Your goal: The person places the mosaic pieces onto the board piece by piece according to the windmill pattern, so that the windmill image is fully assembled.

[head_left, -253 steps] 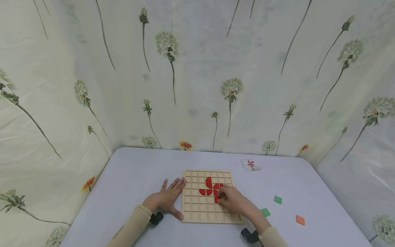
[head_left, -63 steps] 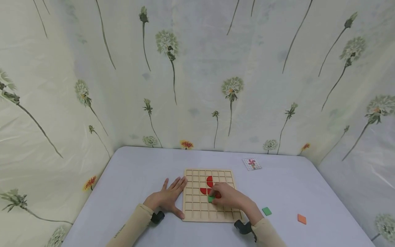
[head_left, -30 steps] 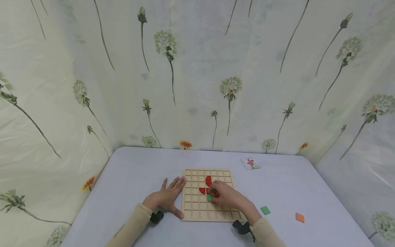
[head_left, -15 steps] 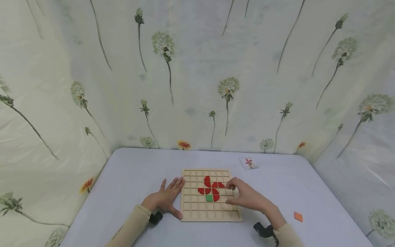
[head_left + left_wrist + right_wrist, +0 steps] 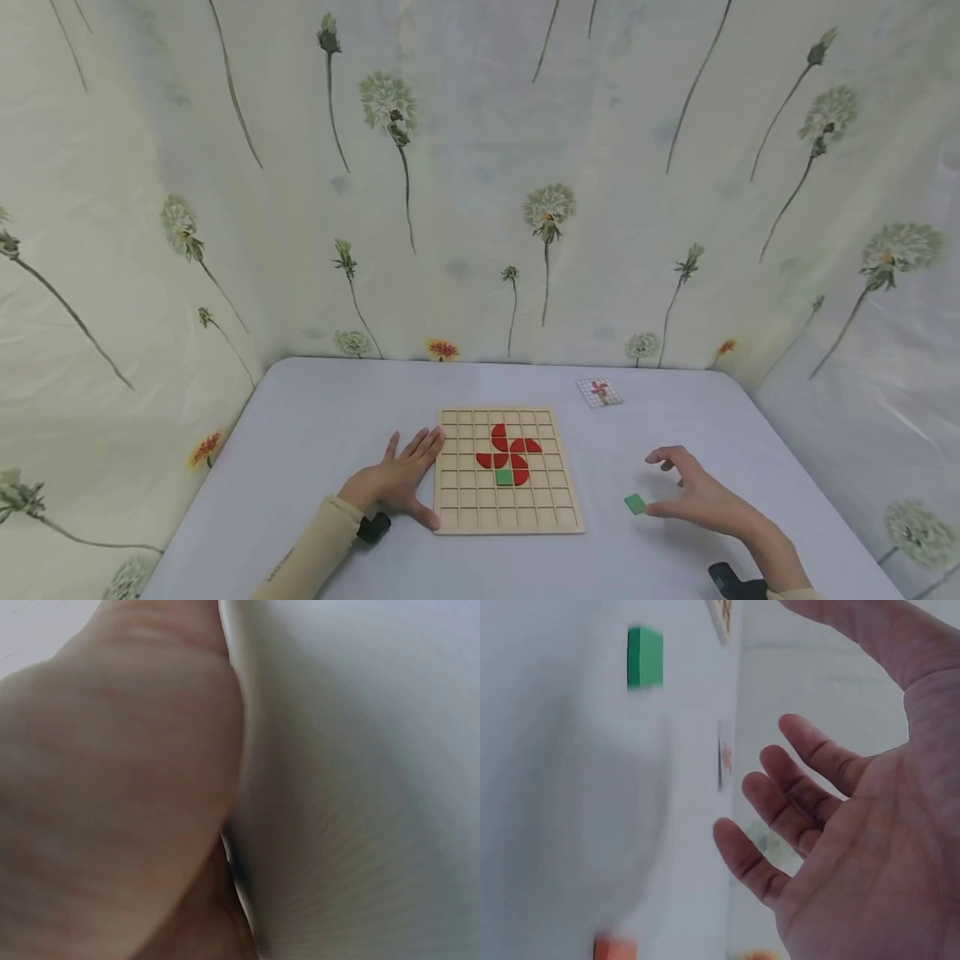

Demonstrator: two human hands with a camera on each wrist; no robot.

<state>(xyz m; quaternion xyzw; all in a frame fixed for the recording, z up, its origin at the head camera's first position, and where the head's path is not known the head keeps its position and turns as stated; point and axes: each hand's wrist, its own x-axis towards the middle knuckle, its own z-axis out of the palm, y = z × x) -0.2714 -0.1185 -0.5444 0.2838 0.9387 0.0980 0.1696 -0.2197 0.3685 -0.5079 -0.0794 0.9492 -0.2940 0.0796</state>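
My left hand [image 5: 397, 479] lies with fingers spread at the left edge of a wooden grid board [image 5: 540, 522], thumb at the near corner. Red quarter-round pieces [image 5: 520, 476] form a pinwheel in the board's cells, and a green square tile [image 5: 504, 477] fills a cell below it. To the right of the board, my right hand [image 5: 705, 496] hovers over the table, fingers apart and holding nothing. Its thumb tip is right by a loose green tile [image 5: 635, 504], which the right wrist view also shows. The left wrist view is mostly filled by blurred skin.
A small pattern card [image 5: 599, 392] with a red pinwheel lies behind the board to the right. An orange tile [image 5: 615, 949] shows low in the right wrist view; my right hand hides it in the head view. A flowered curtain [image 5: 465, 208] hangs behind the white table.
My right hand has let go of the green tile, now in a cell under the pinwheel, and moved right to the loose green tile. My left hand stays at the board's edge.
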